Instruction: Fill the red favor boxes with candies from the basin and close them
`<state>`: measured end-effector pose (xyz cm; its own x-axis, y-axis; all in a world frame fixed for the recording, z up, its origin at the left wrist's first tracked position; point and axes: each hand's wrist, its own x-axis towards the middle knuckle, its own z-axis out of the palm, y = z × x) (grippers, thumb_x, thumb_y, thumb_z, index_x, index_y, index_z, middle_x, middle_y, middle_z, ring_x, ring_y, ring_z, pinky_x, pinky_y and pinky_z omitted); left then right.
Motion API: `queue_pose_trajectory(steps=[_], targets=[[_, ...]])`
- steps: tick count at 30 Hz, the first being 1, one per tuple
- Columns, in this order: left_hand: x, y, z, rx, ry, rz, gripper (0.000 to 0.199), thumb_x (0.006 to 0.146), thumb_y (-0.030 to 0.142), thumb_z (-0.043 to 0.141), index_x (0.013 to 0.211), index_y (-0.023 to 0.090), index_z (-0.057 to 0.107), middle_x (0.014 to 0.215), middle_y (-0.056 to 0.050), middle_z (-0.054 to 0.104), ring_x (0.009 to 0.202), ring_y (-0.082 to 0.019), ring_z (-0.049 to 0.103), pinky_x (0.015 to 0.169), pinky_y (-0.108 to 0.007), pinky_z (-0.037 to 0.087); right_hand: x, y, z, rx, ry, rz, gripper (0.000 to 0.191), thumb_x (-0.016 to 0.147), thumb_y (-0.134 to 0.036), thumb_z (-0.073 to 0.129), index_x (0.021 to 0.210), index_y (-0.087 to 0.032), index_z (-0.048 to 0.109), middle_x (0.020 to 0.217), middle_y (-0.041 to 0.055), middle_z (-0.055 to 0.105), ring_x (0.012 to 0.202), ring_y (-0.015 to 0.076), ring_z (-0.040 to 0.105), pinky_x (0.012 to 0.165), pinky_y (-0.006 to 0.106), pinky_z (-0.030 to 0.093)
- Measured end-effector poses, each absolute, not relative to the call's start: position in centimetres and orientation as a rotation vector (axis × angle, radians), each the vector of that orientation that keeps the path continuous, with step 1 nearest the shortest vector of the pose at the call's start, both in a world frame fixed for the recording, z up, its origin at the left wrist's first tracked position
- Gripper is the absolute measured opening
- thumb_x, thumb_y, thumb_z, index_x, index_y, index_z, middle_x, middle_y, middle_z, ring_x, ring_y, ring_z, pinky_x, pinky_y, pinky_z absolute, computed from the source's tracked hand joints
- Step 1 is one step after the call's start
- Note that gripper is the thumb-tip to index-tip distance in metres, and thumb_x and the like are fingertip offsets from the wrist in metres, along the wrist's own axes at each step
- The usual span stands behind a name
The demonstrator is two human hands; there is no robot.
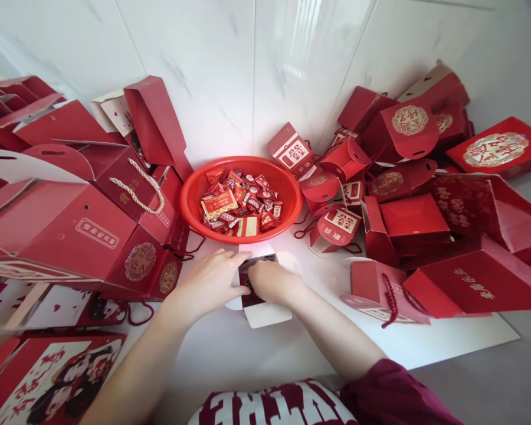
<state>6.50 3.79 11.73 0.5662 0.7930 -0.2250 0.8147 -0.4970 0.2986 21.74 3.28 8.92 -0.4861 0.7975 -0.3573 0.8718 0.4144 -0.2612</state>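
Observation:
Below the basket, a small gift box (268, 316) stands with its top open and its pale flaps folded outward. My left hand (212, 277) grips the box's left side, the thumb at the near end of its opening and the fingers towards the far end. Curled fingers of my right hand (269, 281) reach down into the opening; their tips are hidden, so I cannot see what they hold. Dark red contents show partly beside them. Just beyond, a red plastic basket (188, 206) holds many wrapped sweets (248, 198).
Large red gift boxes (62, 224) crowd the left, one with a rope handle (154, 200). Small closed boxes (336, 227) and larger ones (455, 289) are heaped on the right. A tiled wall (221, 77) stands behind the white tabletop (230, 354).

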Motion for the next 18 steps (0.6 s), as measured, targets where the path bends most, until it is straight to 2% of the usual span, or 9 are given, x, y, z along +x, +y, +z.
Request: queue_pose_trajectory(steps=[4,7,10,13,15,18], targets=[[6.4,4.0,11.3,2.396,1.322,-0.015,0.059,0.079,0.034,0.071,0.136,0.026,0.057,0.121,-0.01,0.069,0.111,-0.032,0.064,0.094,-0.04,0.048,21.2,3.8,8.6,1.401,2.468,-0.631,0.032,0.089,-0.016,0.058,0.118,-0.011,0.07,0.113,0.0193,0.072,0.1,0.0312,0.071,0.078,0.033,0.056],[6.4,4.3,11.1,2.358,1.299,0.059,0.048,0.082,0.031,0.065,0.13,0.029,0.063,0.114,-0.008,0.073,0.106,-0.03,0.067,0.089,-0.036,0.05,21.1,3.6,8.7,1.397,2.471,-0.625,0.031,0.089,-0.009,0.052,0.113,-0.009,0.072,0.11,0.0186,0.073,0.099,0.0292,0.071,0.077,0.031,0.053],[6.3,4.5,11.2,2.353,1.308,0.091,0.035,0.087,0.028,0.058,0.12,0.031,0.069,0.105,-0.007,0.076,0.101,-0.029,0.069,0.084,-0.034,0.05,22.2,3.2,9.5,1.372,2.502,-0.643,0.028,0.088,-0.008,0.05,0.103,-0.01,0.074,0.1,0.0163,0.076,0.086,0.0249,0.072,0.069,0.029,0.05],[5.7,4.6,11.7,2.312,1.379,0.098,0.029,0.092,0.028,0.049,0.107,0.031,0.074,0.092,-0.006,0.077,0.084,-0.026,0.072,0.074,-0.031,0.048,24.6,3.5,11.4,1.316,2.73,-0.773,0.026,0.093,-0.018,0.048,0.089,-0.015,0.074,0.087,0.0085,0.076,0.075,0.0181,0.068,0.066,0.026,0.046],[5.1,4.7,12.1,2.284,1.42,0.094,0.028,0.093,0.03,0.048,0.096,0.029,0.076,0.082,-0.006,0.075,0.073,-0.024,0.07,0.067,-0.029,0.046,26.3,4.6,12.8,1.468,2.911,-0.874,0.026,0.095,-0.021,0.047,0.092,-0.017,0.073,0.088,0.005,0.075,0.076,0.015,0.066,0.069,0.025,0.044],[4.6,4.8,12.5,2.342,1.449,0.108,0.024,0.091,0.031,0.052,0.091,0.024,0.075,0.083,-0.007,0.072,0.075,-0.023,0.068,0.063,-0.028,0.044,27.7,7.8,14.1,1.826,2.821,-0.815,0.03,0.098,-0.024,0.042,0.101,-0.016,0.071,0.097,0.0065,0.075,0.085,0.0154,0.066,0.075,0.025,0.044]])
